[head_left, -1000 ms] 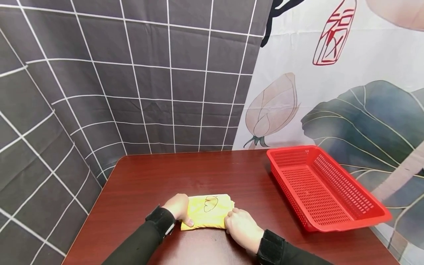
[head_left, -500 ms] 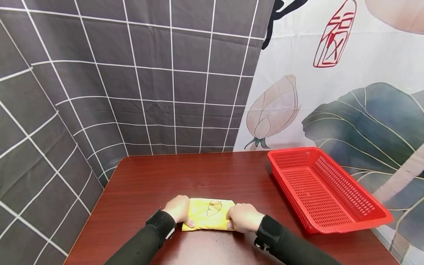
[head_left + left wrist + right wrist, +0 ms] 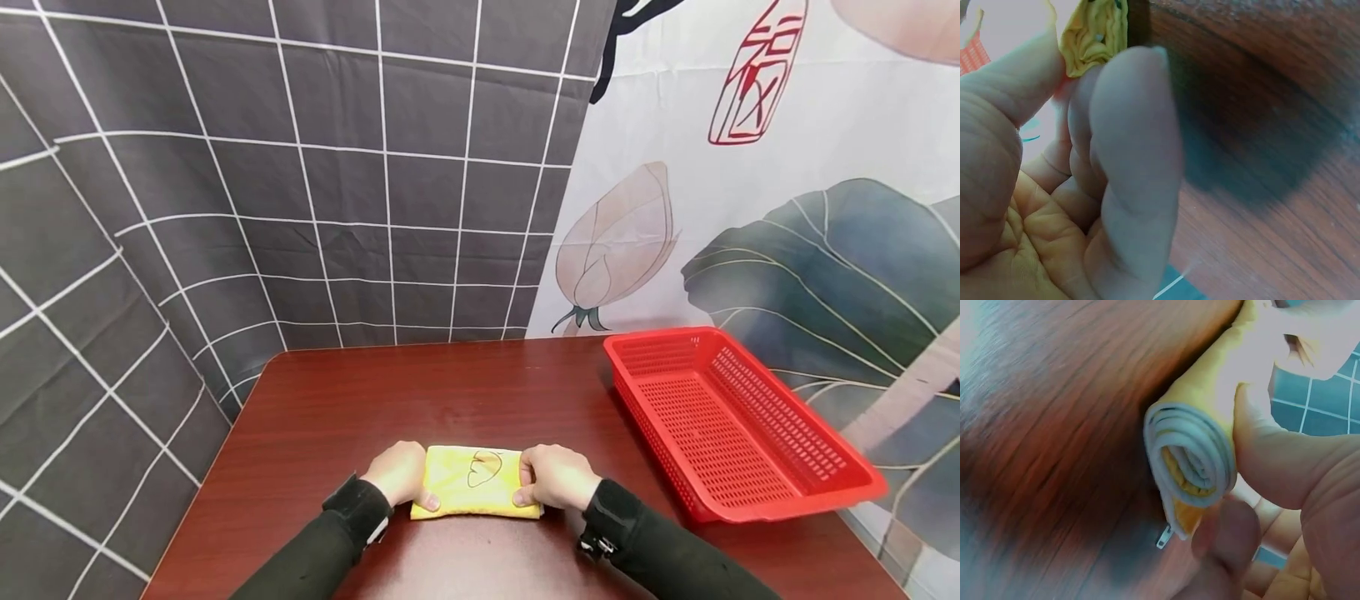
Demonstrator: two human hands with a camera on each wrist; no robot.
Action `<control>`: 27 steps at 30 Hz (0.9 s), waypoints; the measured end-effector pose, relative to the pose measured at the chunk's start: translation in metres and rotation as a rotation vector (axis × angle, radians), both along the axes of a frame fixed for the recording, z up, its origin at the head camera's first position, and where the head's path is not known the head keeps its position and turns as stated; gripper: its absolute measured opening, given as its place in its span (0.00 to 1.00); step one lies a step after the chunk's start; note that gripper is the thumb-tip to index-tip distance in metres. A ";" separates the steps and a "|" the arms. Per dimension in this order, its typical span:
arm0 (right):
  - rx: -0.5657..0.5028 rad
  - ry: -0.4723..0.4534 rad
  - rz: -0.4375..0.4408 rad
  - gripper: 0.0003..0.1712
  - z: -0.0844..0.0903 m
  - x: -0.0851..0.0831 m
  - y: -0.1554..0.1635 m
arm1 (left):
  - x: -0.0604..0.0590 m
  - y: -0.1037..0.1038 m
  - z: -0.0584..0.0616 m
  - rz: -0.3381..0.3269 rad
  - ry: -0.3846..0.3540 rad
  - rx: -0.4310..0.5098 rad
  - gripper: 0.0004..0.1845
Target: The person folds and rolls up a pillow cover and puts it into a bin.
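A yellow garment [image 3: 472, 482] with a dark outline drawing lies rolled up on the dark red table [image 3: 465, 392], near its front edge. My left hand [image 3: 402, 473] grips the roll's left end, thumb on top; in the left wrist view the yellow cloth [image 3: 1094, 34] shows past the curled fingers [image 3: 1129, 162]. My right hand [image 3: 551, 477] grips the right end. In the right wrist view the roll's end [image 3: 1194, 459] shows coiled grey and yellow layers with a small zipper pull [image 3: 1164, 537], pinched between thumb and fingers.
A red perforated plastic basket [image 3: 731, 421] stands empty at the table's right side, reaching past the edge. A dark grid-patterned cloth [image 3: 300, 183] and a floral cloth [image 3: 750, 208] hang behind. Black sleeves [image 3: 660, 554] cover both forearms.
My right hand moved from the roll's near right corner up onto its right end and closed round it. The roll looks tighter. My left hand stayed at the left end.
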State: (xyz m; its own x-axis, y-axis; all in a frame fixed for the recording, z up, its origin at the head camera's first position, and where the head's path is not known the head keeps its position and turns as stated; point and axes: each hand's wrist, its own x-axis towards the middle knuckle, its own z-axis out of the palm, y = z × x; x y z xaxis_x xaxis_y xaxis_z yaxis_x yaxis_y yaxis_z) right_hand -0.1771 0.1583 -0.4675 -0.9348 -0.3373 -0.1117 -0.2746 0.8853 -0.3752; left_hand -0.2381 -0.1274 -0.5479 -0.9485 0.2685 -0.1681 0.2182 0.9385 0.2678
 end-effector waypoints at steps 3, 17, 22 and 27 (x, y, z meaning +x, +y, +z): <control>0.006 0.018 0.005 0.24 -0.004 0.000 0.000 | 0.000 -0.002 -0.003 -0.008 0.010 0.014 0.38; -0.081 0.033 0.125 0.23 -0.007 -0.002 0.004 | 0.075 0.020 0.059 -0.200 0.494 -0.127 0.18; -0.099 0.024 0.122 0.22 -0.008 -0.003 0.003 | 0.099 0.022 0.051 -0.347 0.738 -0.236 0.08; -0.082 0.032 0.115 0.22 -0.007 0.000 0.001 | 0.105 0.018 0.046 -0.401 0.744 -0.229 0.15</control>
State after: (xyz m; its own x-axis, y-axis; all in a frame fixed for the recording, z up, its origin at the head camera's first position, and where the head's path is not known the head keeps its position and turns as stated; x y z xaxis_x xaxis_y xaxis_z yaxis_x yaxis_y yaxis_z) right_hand -0.1769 0.1596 -0.4743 -0.8923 -0.4487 -0.0498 -0.3851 0.8141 -0.4346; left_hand -0.1331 -0.1096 -0.5019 -0.6745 0.6408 0.3666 0.5864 0.7667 -0.2612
